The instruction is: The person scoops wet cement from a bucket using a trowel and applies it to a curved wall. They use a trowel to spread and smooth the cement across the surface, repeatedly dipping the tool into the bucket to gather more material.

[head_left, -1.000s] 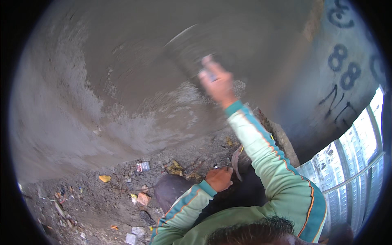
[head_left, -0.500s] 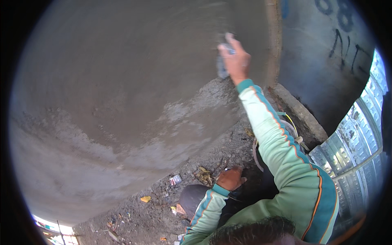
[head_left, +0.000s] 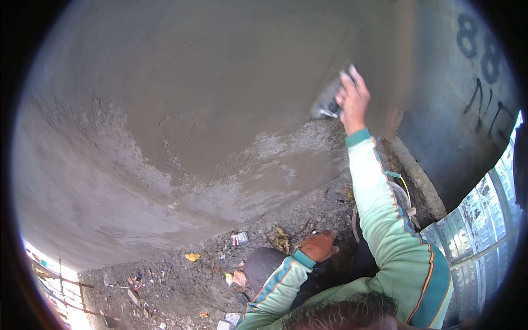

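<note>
My right hand (head_left: pixel 355 104) is closed round the grip of a plastering trowel (head_left: pixel 329 103), held against the wet grey plaster of the wall (head_left: pixel 236 82). The trowel's flat blade is tilted, partly blurred, and extends left of my fingers. Low down, my left hand (head_left: pixel 319 246) sits beside my bent knee (head_left: pixel 265 269), just above the dirt. The back of that hand shows; its fingers are mostly hidden, so whether they hold anything cannot be made out. Beneath the smooth plaster runs a rougher, paler band (head_left: pixel 264 151).
A round bucket (head_left: pixel 356 220) stands partly behind my right arm. A concrete ledge (head_left: pixel 415 173) and a painted grey wall (head_left: pixel 456 110) lie to the right, with corrugated metal sheeting (head_left: pixel 470 242) beyond. Litter, a yellow leaf (head_left: pixel 192 257) and a small packet (head_left: pixel 240 238) lie on the dirt.
The view has shifted a little. My right hand and trowel appear farther right and slightly lower, with the blade now angled differently. My left hand stays by the knee.
</note>
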Motion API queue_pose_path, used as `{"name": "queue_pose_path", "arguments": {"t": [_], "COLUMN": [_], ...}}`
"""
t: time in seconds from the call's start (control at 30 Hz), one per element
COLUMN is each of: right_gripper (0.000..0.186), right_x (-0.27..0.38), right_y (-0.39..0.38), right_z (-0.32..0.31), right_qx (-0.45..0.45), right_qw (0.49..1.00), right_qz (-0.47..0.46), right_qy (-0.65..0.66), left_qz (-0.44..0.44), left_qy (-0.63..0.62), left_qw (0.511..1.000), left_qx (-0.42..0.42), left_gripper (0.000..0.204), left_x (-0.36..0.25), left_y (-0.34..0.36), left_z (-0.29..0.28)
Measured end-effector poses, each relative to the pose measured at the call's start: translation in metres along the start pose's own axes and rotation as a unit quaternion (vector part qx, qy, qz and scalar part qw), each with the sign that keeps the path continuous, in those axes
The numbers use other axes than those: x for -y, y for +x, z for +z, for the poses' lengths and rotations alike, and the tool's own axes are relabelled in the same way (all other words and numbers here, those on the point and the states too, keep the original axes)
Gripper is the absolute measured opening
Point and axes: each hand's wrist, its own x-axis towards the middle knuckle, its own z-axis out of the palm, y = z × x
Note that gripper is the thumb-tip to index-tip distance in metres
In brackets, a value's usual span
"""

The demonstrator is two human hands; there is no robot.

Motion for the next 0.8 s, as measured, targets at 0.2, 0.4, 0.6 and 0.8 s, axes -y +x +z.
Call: {"name": "queue_pose_path", "arguments": {"t": [0.2, 0.4, 0.6, 0.8], "right_gripper": [0.051, 0.045, 0.045, 0.051], "right_x": [-0.030, -0.103, 0.037, 0.082], "right_y": [-0.102, -0.198, -0.067, 0.044], "right_z": [0.147, 0.134, 0.181, 0.074], "right_qx": [0.270, 0.505, 0.158, 0.035], "right_qw": [0.832, 0.483, 0.545, 0.795], "right_qz": [-0.357, -0.497, -0.613, -0.360], "right_qy": [-0.326, -0.514, -0.550, -0.487], "left_qz": [0.040, 0.034, -0.013, 0.007], "left_qy": [-0.025, -0.007, -0.002, -0.008], "left_qw": [0.998, 0.998, 1.000, 1.000], "left_qx": [-0.052, -0.042, -0.027, -0.007], "left_gripper": [0.052, 0.053, 0.054, 0.054], "left_x": [-0.008, -0.014, -0.004, -0.013], "left_y": [-0.006, 0.005, -0.011, -0.004], "left_z": [-0.002, 0.002, -0.005, 0.000]}}
